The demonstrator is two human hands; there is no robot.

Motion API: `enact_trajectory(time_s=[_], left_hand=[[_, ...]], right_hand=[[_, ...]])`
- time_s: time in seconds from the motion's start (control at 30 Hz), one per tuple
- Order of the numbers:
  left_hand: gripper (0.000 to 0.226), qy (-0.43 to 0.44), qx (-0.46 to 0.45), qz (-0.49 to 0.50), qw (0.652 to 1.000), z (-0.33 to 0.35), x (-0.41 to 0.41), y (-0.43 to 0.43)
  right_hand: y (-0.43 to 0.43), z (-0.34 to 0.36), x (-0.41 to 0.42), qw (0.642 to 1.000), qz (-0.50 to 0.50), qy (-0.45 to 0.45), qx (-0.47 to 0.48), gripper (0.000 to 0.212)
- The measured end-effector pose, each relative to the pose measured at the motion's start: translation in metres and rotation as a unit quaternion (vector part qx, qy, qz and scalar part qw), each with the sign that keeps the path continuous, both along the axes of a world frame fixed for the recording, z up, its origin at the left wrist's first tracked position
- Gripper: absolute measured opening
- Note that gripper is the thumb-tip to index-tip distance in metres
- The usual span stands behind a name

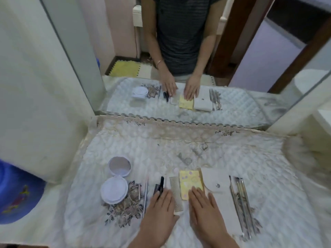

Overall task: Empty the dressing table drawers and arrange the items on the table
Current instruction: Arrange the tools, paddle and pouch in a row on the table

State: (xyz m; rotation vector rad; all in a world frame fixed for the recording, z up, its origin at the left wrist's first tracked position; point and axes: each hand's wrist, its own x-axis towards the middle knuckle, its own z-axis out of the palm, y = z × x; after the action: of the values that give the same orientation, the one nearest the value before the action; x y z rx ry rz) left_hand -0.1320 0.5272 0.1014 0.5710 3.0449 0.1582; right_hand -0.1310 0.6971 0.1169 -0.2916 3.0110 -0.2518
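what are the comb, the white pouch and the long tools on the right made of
The comb looks like pale plastic, matte cream with fine teeth, though blur leaves metal possible. The white pouch seems faux leather or vinyl: smooth flap, shiny snap. The long tools look like polished steel: grey, reflective.

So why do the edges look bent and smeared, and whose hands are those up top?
Head view: the wide-angle lens bows the mirror frame; the quilted cover blurs toward the right edge; the upper hands are the left hand and right hand reflected; light is soft, shadows faint.
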Motion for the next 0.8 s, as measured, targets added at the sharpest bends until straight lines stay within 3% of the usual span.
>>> enact_trajectory(time_s=[0.2, 0.3, 0.53, 0.63, 0.73, 0.8], left_hand=[[0.053, -0.012, 0.018, -0.025, 0.999, -0.008, -0.003, 0.004], [0.041, 0.025, 0.026, -0.052, 0.998, -0.006, 0.000, -0.003], [0.045, 0.094, 0.086, 0.079, 0.989, 0.007, 0.005, -0.042], [0.048, 0.048, 0.076, 0.109, 0.990, -0.008, 0.006, -0.060], [0.053, 0.004, 0.081, 0.112, 0.990, -0.015, 0.006, -0.061], [0.053, -0.007, 0.103, 0.096, 0.990, -0.014, 0.005, -0.060]], right_hand=[[-0.006, -0.002, 0.006, 0.999, -0.045, 0.028, -0.004, 0.057], [-0.013, 0.002, 0.000, 0.996, -0.051, 0.071, -0.030, 0.045], [-0.068, 0.005, -0.022, 0.989, 0.106, 0.069, -0.083, 0.037], [-0.084, 0.000, -0.026, 0.988, 0.143, 0.025, -0.060, 0.038], [-0.085, -0.001, -0.028, 0.987, 0.148, -0.032, -0.043, 0.064], [-0.081, 0.002, -0.027, 0.988, 0.145, -0.041, -0.035, 0.066]])
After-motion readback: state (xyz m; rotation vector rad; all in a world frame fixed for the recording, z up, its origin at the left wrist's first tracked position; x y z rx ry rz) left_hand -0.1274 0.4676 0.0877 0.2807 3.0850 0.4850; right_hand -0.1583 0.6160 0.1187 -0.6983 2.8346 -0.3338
